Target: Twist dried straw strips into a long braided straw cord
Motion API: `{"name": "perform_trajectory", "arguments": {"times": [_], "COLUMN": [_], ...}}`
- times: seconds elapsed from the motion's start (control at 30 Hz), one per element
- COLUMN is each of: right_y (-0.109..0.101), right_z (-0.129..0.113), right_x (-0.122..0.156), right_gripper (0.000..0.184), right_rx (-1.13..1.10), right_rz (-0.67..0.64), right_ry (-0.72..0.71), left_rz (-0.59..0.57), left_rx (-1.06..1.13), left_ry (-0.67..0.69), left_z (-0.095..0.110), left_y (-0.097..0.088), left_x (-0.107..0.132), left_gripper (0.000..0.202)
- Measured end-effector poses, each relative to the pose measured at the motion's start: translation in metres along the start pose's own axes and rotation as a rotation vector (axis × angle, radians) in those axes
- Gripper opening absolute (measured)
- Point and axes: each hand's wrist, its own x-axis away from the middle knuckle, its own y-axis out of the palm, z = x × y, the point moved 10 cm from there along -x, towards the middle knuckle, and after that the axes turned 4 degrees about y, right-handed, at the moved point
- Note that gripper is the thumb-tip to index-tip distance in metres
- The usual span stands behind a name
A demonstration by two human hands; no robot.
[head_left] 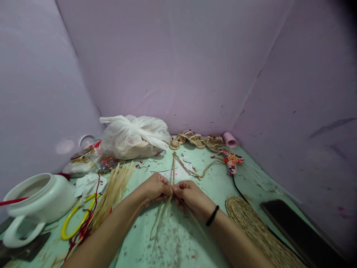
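Note:
My left hand (155, 188) and my right hand (190, 196) meet at the middle of the green table (251, 175). Both pinch the same straw braid (173, 167), fingers closed tight on it. The plaited part runs away from my hands toward the back, then curves right as a thin rope. Loose unplaited straw strands (160, 219) hang from the pinch toward me. A black band sits on my right wrist.
A bundle of loose straw (113, 193) lies left, beside yellow-handled scissors (73, 219) and red thread. A white jug (39, 203) stands far left. A white plastic bag (134, 136), small woven sandals (195, 139), a pink spool (230, 140), a coiled straw mat (251, 223) and a dark phone (298, 229) surround me.

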Motion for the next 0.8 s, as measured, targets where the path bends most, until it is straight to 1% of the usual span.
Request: {"name": "perform_trajectory", "arguments": {"times": [0.07,0.13,0.2,0.37,0.47,0.5,0.53,0.57,0.6,0.63,0.67,0.73,0.77,0.8], "right_y": [-0.008,-0.014,-0.015,-0.009,-0.009,-0.010,-0.010,-0.010,-0.010,-0.010,-0.010,-0.010,-0.010,-0.009], "right_z": [-0.001,-0.001,0.000,-0.001,0.000,0.000,0.001,0.002,0.002,0.003,0.003,0.004,0.003,0.003], "right_x": [-0.005,-0.009,-0.013,-0.014,-0.013,-0.013,-0.014,-0.014,-0.014,-0.014,-0.014,-0.014,-0.014,-0.014], "right_gripper": [0.017,0.018,0.018,0.013,0.013,0.013,0.014,0.015,0.016,0.016,0.017,0.018,0.018,0.019], "right_rx": [0.102,0.154,0.151,0.089,0.074,0.074,0.077,0.084,0.097,0.112,0.123,0.131,0.130,0.125], "right_rz": [0.082,0.118,0.104,0.032,0.050,0.059,0.068,0.074,0.077,0.081,0.086,0.090,0.086,0.080], "right_ry": [-0.072,-0.120,-0.145,-0.184,-0.187,-0.188,-0.188,-0.186,-0.182,-0.179,-0.173,-0.170,-0.173,-0.176], "left_rz": [-0.014,-0.035,-0.049,-0.041,-0.127,-0.145,-0.136,-0.092,0.000,0.126,0.275,0.566,0.660,0.727], "left_rx": [-0.067,-0.159,-0.248,-0.397,-0.465,-0.485,-0.506,-0.530,-0.554,-0.584,-0.622,-0.733,-0.800,-0.863], "left_ry": [0.006,0.020,0.025,0.015,-0.011,-0.011,-0.006,0.001,0.009,0.006,0.006,-0.005,-0.016,-0.034], "left_z": [0.000,0.001,0.002,0.004,0.003,0.005,0.007,0.011,0.017,0.022,0.028,0.038,0.041,0.042], "left_y": [0.000,0.000,0.000,-0.008,-0.012,-0.018,-0.027,-0.041,-0.062,-0.087,-0.114,-0.164,-0.182,-0.195], "left_x": [0.000,0.000,0.001,0.006,0.010,0.011,0.012,0.013,0.015,0.018,0.023,0.040,0.048,0.053], "left_gripper": [0.005,0.006,0.006,0.011,0.013,0.014,0.015,0.016,0.017,0.018,0.018,0.018,0.018,0.018]}}
